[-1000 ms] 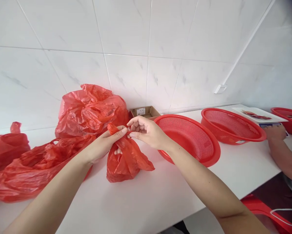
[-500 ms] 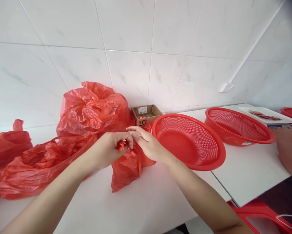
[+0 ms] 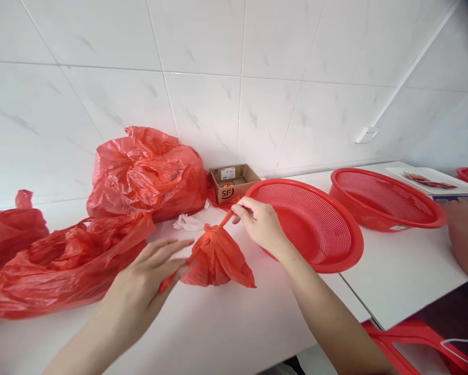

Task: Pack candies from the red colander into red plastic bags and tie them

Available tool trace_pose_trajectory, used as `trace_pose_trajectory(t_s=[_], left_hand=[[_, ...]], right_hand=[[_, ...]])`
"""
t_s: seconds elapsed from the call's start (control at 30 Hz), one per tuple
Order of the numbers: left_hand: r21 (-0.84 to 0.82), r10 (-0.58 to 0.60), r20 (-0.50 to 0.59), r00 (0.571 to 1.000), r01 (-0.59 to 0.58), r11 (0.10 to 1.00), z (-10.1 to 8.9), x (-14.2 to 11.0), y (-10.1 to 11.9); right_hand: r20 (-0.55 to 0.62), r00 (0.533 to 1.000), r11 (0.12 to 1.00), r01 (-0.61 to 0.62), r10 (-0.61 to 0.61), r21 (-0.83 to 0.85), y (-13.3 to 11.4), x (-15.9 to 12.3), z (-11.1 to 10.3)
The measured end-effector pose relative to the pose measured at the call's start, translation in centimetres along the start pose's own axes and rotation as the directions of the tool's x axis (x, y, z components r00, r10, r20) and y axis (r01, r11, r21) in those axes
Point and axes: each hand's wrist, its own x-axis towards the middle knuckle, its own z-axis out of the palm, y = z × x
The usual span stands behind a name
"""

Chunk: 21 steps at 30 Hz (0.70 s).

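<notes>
A small knotted red plastic bag (image 3: 218,258) sits on the white table in front of me, gathered at its top. My right hand (image 3: 259,221) pinches one twisted handle end, stretching it up and to the right. On the other side, my left hand (image 3: 155,271) has its fingers fairly straight, with the thumb against a strip of the same bag. A red end of that strip shows below the left thumb; the exact grip is partly hidden.
Large red bags (image 3: 148,177) stand against the tiled wall, with an open red bag (image 3: 70,265) at left. Behind are a crumpled white scrap (image 3: 188,223) and a cardboard box (image 3: 234,183). Red baskets (image 3: 351,250) stand right, near another person's hand (image 3: 466,213) and a scale (image 3: 437,182).
My hands have moved apart from over the bag, the right pulling a handle end up and right, the left going down and left. The bag's knotted top and the white scrap now show.
</notes>
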Motion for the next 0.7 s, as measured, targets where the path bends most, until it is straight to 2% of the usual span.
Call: trace_pose_trajectory(t_s=[0.07, 0.1, 0.13, 0.17, 0.2, 0.27, 0.3, 0.33, 0.37, 0.47, 0.53, 0.63, 0.7], left_hand=[[-0.064, -0.033, 0.130, 0.991, 0.042, 0.997, -0.8, -1.4, 0.8], [-0.128, -0.075, 0.186, 0.980, 0.100, 0.987, -1.0, -1.6, 1.1], [-0.229, -0.121, 0.230, 0.966, 0.174, 0.958, -1.0, -1.6, 1.2], [-0.373, -0.165, 0.252, 0.954, 0.253, 0.893, -0.8, -1.4, 1.2], [-0.549, -0.209, 0.242, 0.948, 0.311, 0.775, -0.4, -0.9, 1.1], [-0.852, -0.313, 0.178, 0.933, 0.305, 0.426, 0.8, 0.0, 0.6], [-0.927, -0.360, 0.149, 0.921, 0.256, 0.273, 1.5, 0.4, 0.5], [-0.958, -0.389, 0.141, 0.910, 0.224, 0.177, 2.1, 0.5, 0.3], [-0.966, -0.398, 0.149, 0.905, 0.220, 0.139, 2.7, 0.4, 0.3], [-0.935, -0.343, 0.217, 0.914, 0.296, 0.196, 3.8, -0.8, 0.5], [-0.932, -0.364, 0.216, 0.906, 0.302, 0.199, 4.0, -1.4, 0.6], [-0.964, -0.520, 0.145, 0.842, 0.238, 0.117, 4.2, -0.9, 0.5], [-0.959, -0.575, 0.173, 0.800, 0.270, 0.087, 4.3, 0.3, 0.5]], right_hand=[[-0.038, 0.999, 0.998, -0.029, 0.027, -0.060, 0.3, 0.4, 0.1], [-0.043, 0.999, 0.997, -0.022, 0.019, -0.072, 0.2, 0.4, 0.3], [-0.037, 0.999, 0.998, -0.004, 0.001, -0.068, 0.1, 0.4, 0.7], [-0.025, 0.999, 0.999, 0.021, -0.022, -0.047, -0.1, 0.2, 1.0], [-0.012, 0.999, 0.999, 0.046, -0.046, -0.010, -0.3, 0.1, 1.3], [0.008, 0.996, 0.993, 0.089, -0.090, 0.081, -0.4, -0.2, 1.8], [0.001, 0.995, 0.989, 0.102, -0.103, 0.109, -0.3, -0.2, 1.9], [-0.018, 0.995, 0.988, 0.104, -0.102, 0.118, 0.0, -0.2, 2.0], [-0.041, 0.995, 0.989, 0.093, -0.088, 0.113, 0.4, -0.1, 2.0], [-0.072, 0.997, 0.996, 0.029, -0.023, 0.079, 1.9, 0.4, 1.9], [-0.043, 0.999, 0.995, 0.016, -0.012, 0.099, 2.4, 0.4, 1.9], [0.015, 0.995, 0.961, 0.087, -0.094, 0.261, 1.4, 0.0, 1.9], [0.052, 0.977, 0.907, 0.171, -0.206, 0.386, -0.1, -0.4, 1.8]])
